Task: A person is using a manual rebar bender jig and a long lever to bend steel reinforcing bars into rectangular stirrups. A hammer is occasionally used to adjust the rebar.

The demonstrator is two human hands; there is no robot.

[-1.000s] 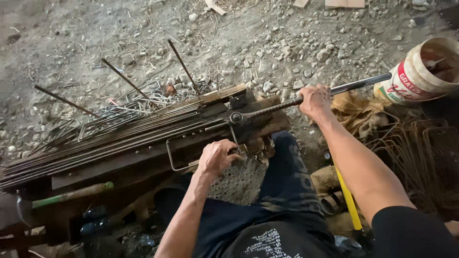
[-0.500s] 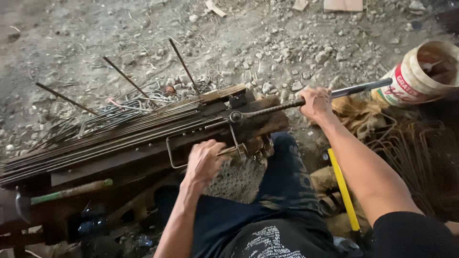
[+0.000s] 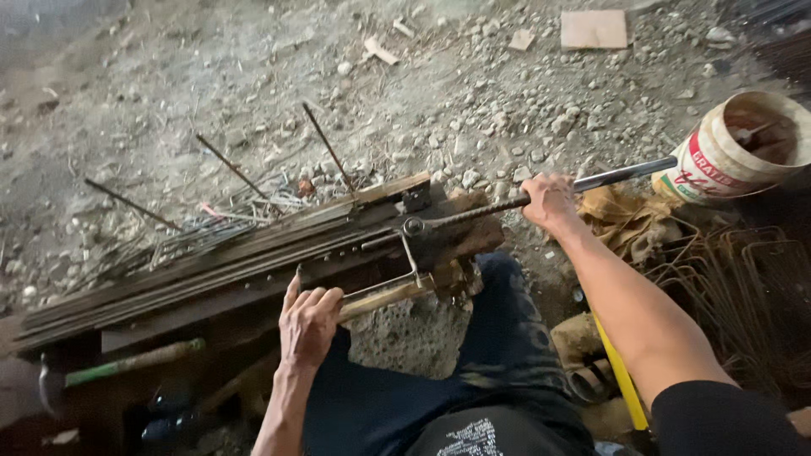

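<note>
the right hand (image 3: 549, 201) has its fingers clamped round the long lever bar (image 3: 541, 194), which has swung a little toward the near side since a second ago. the left hand (image 3: 309, 321) has slid left along the thin bent rod (image 3: 372, 291) and now closes over it at the near edge of the table (image 3: 211, 295), so the bend looks under way. the rod bundle (image 3: 220, 253) lies along the table, pointing left. beyond is gravel ground (image 3: 473, 93), a white bucket (image 3: 735, 148) far right, and finished wire loops (image 3: 743, 279) at right.
</note>
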